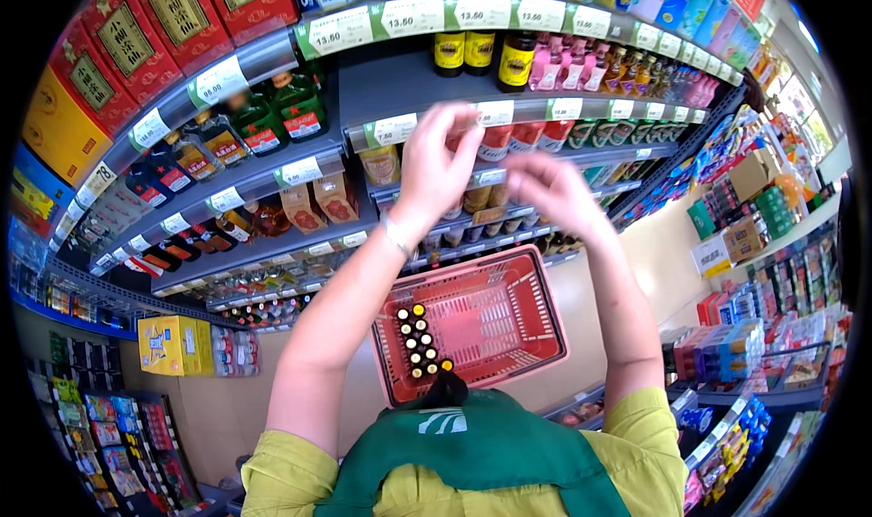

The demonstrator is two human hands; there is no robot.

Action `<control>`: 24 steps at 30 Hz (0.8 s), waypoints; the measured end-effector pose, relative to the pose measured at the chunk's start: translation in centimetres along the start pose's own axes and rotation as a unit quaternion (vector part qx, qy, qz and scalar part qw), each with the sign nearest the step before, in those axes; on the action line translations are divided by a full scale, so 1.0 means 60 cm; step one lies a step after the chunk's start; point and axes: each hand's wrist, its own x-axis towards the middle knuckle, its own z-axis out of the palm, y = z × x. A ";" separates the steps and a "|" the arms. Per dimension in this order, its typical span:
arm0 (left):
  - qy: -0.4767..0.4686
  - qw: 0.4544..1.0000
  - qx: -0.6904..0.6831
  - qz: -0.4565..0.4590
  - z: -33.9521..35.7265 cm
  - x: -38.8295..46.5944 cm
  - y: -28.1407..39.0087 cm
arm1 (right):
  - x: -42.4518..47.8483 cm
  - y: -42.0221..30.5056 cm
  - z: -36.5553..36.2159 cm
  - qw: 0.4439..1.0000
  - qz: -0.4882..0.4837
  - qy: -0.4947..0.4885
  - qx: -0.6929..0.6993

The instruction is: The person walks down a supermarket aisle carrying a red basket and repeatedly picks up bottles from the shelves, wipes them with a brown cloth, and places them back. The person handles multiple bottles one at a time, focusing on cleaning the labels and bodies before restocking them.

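My left hand (443,156) is raised before the shelf's price strip, fingers curled; whether it holds something small cannot be told. My right hand (545,186) hovers to its right, blurred, fingers bent, nothing visible in it. Behind and above them, dark bottles with yellow labels (516,62) stand on a grey shelf (388,81), beside pink bottles (549,67). Red cans (494,142) stand one shelf lower, partly behind my hands. Below my arms a red plastic shopping basket (477,312) holds several bottles with pale and yellow caps (417,343), grouped at its left side.
Green-glass bottles (300,111) and red boxes (129,40) fill the left shelves. A yellow carton (174,345) and a shrink-wrapped pack of cans (235,351) are on the floor at left. Cardboard boxes (744,237) and a stocked display stand at right.
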 end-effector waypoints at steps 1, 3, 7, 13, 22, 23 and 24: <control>-0.005 1.000 0.024 -0.002 0.015 0.036 -0.004 | 0.027 -0.030 -0.018 0.995 -0.040 0.085 -0.042; -0.011 0.994 0.111 -0.002 0.031 0.084 -0.019 | 0.095 -0.056 -0.033 0.956 -0.135 0.231 -0.121; -0.048 0.982 0.172 -0.058 0.085 0.138 -0.047 | 0.186 -0.034 -0.059 0.929 -0.115 0.331 -0.123; -0.012 0.969 0.191 -0.154 0.143 0.160 -0.057 | 0.213 -0.037 -0.064 0.915 -0.092 0.347 -0.186; 0.025 0.991 0.127 0.033 0.131 0.121 -0.040 | 0.159 -0.006 -0.064 0.913 -0.208 0.350 -0.026; 0.048 0.985 0.143 0.086 0.125 0.112 -0.044 | 0.131 -0.034 -0.047 0.916 -0.198 0.348 -0.029; 0.036 0.984 0.134 0.108 0.122 0.105 -0.035 | 0.115 -0.032 -0.046 0.914 -0.205 0.351 0.006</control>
